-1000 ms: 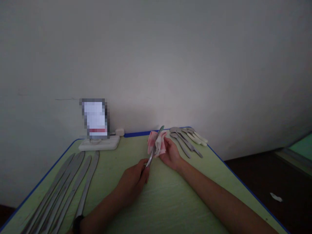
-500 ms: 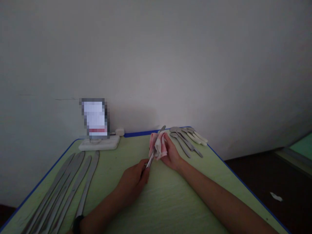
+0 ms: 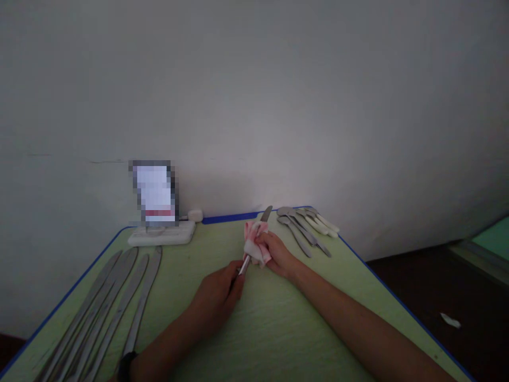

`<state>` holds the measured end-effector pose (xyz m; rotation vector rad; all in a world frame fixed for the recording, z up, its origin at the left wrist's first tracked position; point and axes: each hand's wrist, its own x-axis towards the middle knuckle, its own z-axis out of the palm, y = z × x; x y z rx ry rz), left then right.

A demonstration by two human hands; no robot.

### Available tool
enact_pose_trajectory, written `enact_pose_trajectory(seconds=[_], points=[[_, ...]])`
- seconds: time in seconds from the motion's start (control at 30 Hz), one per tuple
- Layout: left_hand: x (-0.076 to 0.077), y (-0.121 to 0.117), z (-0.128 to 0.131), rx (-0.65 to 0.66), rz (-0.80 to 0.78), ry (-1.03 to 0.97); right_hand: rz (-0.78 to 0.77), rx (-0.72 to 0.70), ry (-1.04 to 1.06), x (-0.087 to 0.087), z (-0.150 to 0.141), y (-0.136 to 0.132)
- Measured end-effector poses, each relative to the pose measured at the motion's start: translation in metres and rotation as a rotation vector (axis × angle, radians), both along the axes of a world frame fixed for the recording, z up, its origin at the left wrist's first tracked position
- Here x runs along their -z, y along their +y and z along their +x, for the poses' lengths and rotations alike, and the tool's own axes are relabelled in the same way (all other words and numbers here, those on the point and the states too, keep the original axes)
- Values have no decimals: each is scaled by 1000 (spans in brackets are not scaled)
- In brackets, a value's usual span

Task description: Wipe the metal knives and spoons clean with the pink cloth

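Observation:
My left hand (image 3: 222,289) is closed around the handle of a metal table knife (image 3: 266,213), which points up and away from me. A pink and white cloth (image 3: 254,245) is folded round the middle of the knife, hiding that part of it. My right hand (image 3: 276,254) grips the cloth, thumb on top, pressing it against the knife. Beyond the cloth the blade's rounded tip sticks out. On the left of the table, several table knives (image 3: 119,302) lie side by side, partly behind my left wrist.
Several spoons (image 3: 296,233), some with white handles, lie at the table's back right. A blurred lit screen (image 3: 155,193) stands behind a white power strip (image 3: 163,233) at the back left. The green table (image 3: 278,339) has a blue edge and meets the wall.
My right hand has slid the cloth slightly down the knife toward my left hand and wrapped it over the top. More of the blade tip shows now.

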<state>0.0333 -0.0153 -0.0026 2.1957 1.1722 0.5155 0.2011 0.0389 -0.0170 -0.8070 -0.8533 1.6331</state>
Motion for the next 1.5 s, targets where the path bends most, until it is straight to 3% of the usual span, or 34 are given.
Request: enact_pose_trajectory(seconds=[0.53, 0.73, 1.0, 1.17, 1.5], points=[[-2, 1, 0, 19, 33, 4, -40, -20, 184, -10, 1, -4], [-1, 1, 0, 22, 37, 7, -85, 21, 22, -5, 1, 0], [0, 1, 0, 0, -4, -25, -43, 11, -1, 2, 5, -2], [4, 3, -2, -35, -120, -150, -46, -21, 52, 0, 5, -2], [2, 9, 0, -261, -268, -492, -105, 2, 165, -4, 2, 0]])
